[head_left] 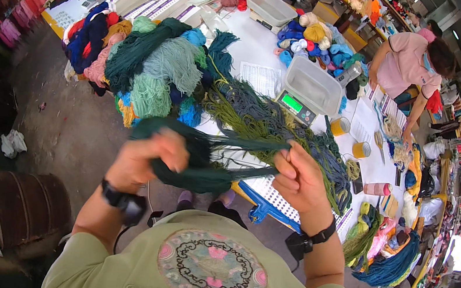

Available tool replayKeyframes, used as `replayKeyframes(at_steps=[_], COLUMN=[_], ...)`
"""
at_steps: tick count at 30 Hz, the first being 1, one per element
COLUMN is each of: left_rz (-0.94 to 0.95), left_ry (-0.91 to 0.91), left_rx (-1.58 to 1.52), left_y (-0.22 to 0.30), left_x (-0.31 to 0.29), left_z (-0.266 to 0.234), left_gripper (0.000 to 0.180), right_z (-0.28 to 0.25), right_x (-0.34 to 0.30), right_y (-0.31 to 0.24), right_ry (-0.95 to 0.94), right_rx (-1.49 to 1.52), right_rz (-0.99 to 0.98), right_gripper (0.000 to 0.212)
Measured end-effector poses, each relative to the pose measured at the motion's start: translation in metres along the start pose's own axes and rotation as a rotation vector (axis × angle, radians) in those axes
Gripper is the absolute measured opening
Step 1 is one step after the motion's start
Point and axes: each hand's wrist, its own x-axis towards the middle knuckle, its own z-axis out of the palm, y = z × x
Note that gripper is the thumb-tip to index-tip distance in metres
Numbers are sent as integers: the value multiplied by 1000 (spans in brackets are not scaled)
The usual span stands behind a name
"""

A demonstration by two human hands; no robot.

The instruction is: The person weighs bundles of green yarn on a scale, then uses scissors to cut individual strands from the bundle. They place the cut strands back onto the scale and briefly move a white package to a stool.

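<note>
A dark green skein of yarn point(195, 165) stretches between my two hands, above the near edge of the table. My left hand point(159, 150) is closed around its thick end and looks smeared by motion. My right hand point(301, 174) pinches the thinner strands at the other end. Just beyond them, olive and grey-blue loose yarn point(258, 115) spreads across the white table. To the left of that, a heap of dark green, pale green and grey-blue skeins point(174, 65) hangs over the table edge.
A digital scale point(297, 107) bears a clear plastic tub point(312, 85); another tub point(270, 8) stands farther back. Yellow cups point(361, 150) and a pink thread cone point(377, 189) sit at right. A co-worker point(415, 64) leans over the table. A brown drum point(27, 207) stands at lower left.
</note>
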Motion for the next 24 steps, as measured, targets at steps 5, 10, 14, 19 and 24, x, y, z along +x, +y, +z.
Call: replayKeyframes(at_steps=[5, 10, 14, 19, 24], left_rz=[412, 507, 725, 702, 619], left_ry=[484, 665, 870, 965, 654], left_rx=[-217, -240, 24, -21, -260], left_y=[74, 158, 217, 154, 64], left_x=[-56, -151, -218, -201, -120], left_z=[-83, -204, -262, -240, -154], left_gripper=[15, 17, 19, 21, 25], right_z=[-124, -271, -374, -409, -290], right_x=[-36, -85, -132, -128, -78], right_y=[-28, -74, -119, -119, -181], right_ry=[328, 835, 1353, 1418, 910], right_rx=[-567, -318, -419, -2172, -378], right_rz=[186, 81, -166, -24, -359], right_gripper=[18, 14, 18, 21, 15])
